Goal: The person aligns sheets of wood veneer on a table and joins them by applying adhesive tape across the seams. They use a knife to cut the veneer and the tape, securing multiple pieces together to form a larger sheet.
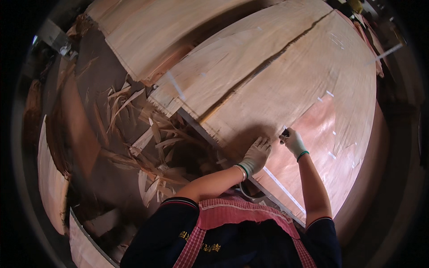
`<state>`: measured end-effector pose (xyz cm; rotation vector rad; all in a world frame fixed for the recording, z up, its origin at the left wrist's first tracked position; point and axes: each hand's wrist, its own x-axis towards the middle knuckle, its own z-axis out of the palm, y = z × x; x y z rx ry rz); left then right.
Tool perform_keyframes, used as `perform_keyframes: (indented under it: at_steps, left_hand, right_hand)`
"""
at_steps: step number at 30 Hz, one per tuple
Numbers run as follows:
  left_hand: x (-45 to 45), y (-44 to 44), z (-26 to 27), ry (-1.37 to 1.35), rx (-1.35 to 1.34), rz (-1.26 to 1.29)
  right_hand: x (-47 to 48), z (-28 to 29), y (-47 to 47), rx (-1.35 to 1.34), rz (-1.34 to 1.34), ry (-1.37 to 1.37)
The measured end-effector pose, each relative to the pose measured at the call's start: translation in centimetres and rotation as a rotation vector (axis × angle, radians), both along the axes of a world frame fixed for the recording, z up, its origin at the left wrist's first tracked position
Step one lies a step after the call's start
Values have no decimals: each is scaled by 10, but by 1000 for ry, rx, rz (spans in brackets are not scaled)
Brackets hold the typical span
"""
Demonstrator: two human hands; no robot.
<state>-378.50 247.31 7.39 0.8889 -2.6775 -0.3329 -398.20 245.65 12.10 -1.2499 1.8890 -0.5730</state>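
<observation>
A large sheet of pale wood veneer (254, 107) lies before me, its near edge ragged. My left hand (256, 155), in a white knit glove with a green cuff, rests flat on it near the front edge, palm down and holding nothing. In my right hand (295, 142), gloved the same way, is a small dark-handled tool (285, 132) with a light tip, probably a cutter. That tip is at the border between the pale veneer and a reddish veneer piece (313, 140). White tape strips (285, 190) mark the reddish piece's near edge and sides.
A long dark split (264, 63) runs through the pale sheet. Another veneer stack (140, 37) lies beyond. Torn veneer scraps (167, 147) litter the floor at left, below the metal table edge (197, 127). A round band (249, 194) sits by my waist, partly hidden.
</observation>
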Motion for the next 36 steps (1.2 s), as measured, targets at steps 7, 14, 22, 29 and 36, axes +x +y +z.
perform_keyframes:
  at_steps: [7,14,22,29,36]
  left_hand:
    - [207,-92,63,425,240,960]
    - [394,-188,-59,1265,1273,1017]
    - [552,-113,-57,1034,1093,1138]
    - [726,-16,13,-134,587,1968]
    - [602,-126,30,-610,-51,1142]
  right_hand:
    - [-9,-25,63,21,-134,372]
    - [76,-38,111,-138,-459,-107]
    - [212,28,-37,-225,-79,-43]
    - [232,-11,-167,-148,-162,242]
    - [223,-29,-189,-152,-277,393]
